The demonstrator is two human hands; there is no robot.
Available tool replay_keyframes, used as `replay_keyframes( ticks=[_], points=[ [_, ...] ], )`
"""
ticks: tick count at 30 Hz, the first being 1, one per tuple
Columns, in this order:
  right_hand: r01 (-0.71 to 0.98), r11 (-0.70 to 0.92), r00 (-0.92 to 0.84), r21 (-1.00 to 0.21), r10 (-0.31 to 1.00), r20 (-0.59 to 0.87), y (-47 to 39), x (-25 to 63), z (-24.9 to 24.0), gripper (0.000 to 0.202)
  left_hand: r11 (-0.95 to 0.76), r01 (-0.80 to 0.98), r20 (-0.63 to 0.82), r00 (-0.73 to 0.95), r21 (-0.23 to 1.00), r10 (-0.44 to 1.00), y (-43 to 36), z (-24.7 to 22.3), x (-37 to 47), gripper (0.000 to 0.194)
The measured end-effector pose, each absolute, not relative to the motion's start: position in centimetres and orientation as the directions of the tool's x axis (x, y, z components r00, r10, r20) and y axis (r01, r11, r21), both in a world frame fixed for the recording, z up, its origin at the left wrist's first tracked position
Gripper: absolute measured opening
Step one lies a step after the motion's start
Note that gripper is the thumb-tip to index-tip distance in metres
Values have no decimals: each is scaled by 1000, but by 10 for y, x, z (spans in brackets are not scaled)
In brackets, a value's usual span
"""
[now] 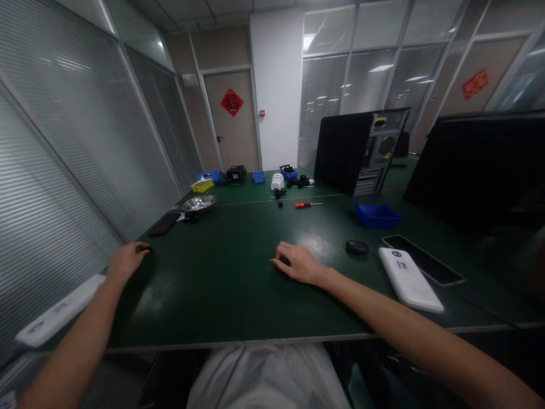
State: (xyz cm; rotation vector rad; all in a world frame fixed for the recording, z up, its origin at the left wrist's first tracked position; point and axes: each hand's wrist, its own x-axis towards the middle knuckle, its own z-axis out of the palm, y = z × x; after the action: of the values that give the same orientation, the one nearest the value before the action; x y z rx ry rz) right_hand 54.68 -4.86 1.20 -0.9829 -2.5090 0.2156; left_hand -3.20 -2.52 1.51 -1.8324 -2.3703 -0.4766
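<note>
My right hand [298,263] rests on the green tabletop [204,284] near its middle, fingers curled and thumb against them. A tiny thin pale tip [271,260] sticks out from the fingertips, too small to name. At the left edge of the table is my left hand [128,262], its fingers pinched together; something dark may be between them, but I cannot make it out. Beyond my right hand lies a screwdriver [304,205] with an orange and black handle. Small black parts [279,194] lie beside a white housing [277,182] farther back.
A metal bowl [198,204] and a dark phone [164,224] lie at left. To the right are a black mouse [356,247], a blue tray [377,216], a white power bank [410,279] and a computer tower [361,150]. Another white device [62,311] lies beside my left forearm.
</note>
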Motion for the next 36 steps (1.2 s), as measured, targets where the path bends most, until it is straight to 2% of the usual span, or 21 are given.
replay_keyframes(
  ticks=[3, 7, 13, 17, 21, 31, 36],
  points=[
    [612, 735, -654, -293, 678, 334, -48, 546, 11, 19, 319, 938, 250, -343, 134, 905, -30, 14, -39, 32],
    [617, 732, -651, -289, 681, 335, -47, 546, 10, 18, 293, 952, 257, -306, 89, 916, -31, 17, -32, 37],
    [604, 742, -654, -292, 670, 350, -46, 546, 8, 19, 302, 947, 138, -315, 111, 939, -31, 20, -28, 44],
    [608, 743, -651, -278, 668, 360, -44, 546, 5, 18, 330, 940, 185, -341, 89, 922, -31, 22, -24, 37],
    [609, 743, -653, -276, 668, 357, -43, 546, 4, 19, 328, 937, 232, -348, 122, 908, -32, 21, -23, 32],
    [593, 751, -663, -290, 660, 353, -47, 546, 9, 18, 252, 958, 331, -284, 135, 900, -29, 9, -36, 31],
    [594, 752, -660, -286, 659, 361, -46, 546, 9, 18, 255, 957, 307, -287, 140, 907, -26, 3, -48, 36]
  ],
)
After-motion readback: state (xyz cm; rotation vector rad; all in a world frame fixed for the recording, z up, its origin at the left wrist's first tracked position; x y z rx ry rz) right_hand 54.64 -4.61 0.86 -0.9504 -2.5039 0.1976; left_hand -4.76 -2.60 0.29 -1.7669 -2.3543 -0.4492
